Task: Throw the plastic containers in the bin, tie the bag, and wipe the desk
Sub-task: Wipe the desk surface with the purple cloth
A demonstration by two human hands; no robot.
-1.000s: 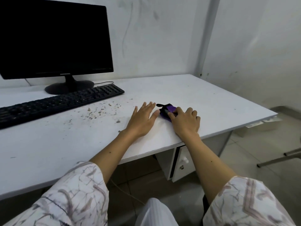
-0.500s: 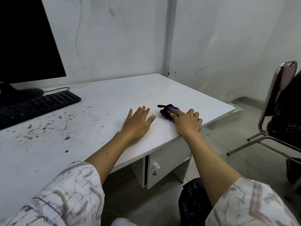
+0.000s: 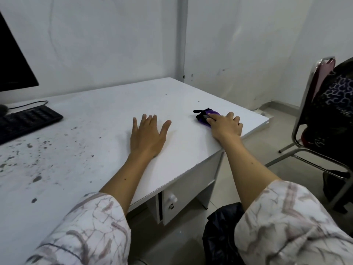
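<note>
Two bare hands rest on the white laminate counter (image 3: pixel 107 113). Left hand (image 3: pixel 147 136): all five fingers (image 3: pixel 143 119) are extended and slightly spread, thumb angled out to the right, palm flat against the counter surface. It holds nothing.

Right hand (image 3: pixel 226 126): the index finger is extended forward and lies on top of a small crumpled purple-and-black cloth (image 3: pixel 205 116); the thumb sits against the near side of the same cloth. The remaining fingers are curled, knuckles raised, with their tips toward the counter. Whether thumb and index finger actually pinch the cloth or only press on it cannot be told from this view. The cloth lies on the counter near the far right corner, well apart from the left hand, with a thin black strip projecting from its left end.

Both forearms are bare up to loose pale sleeves (image 3: pixel 91 226) printed with a grey-pink marbled pattern.

Dark crumbs and smeared specks (image 3: pixel 32 161) cover the left portion of the counter, between the left hand and a black computer keyboard (image 3: pixel 24 121) at the left edge. A black monitor (image 3: pixel 13 64) stands behind the keyboard, cut off by the frame.

Below the counter's front edge, a white drawer unit with a round knob (image 3: pixel 172 198) is visible. A crumpled black plastic bag (image 3: pixel 219 232) sits on the tiled floor beside the right sleeve. To the right stands a chrome-framed chair (image 3: pixel 305 104) carrying dark patterned fabric.
</note>
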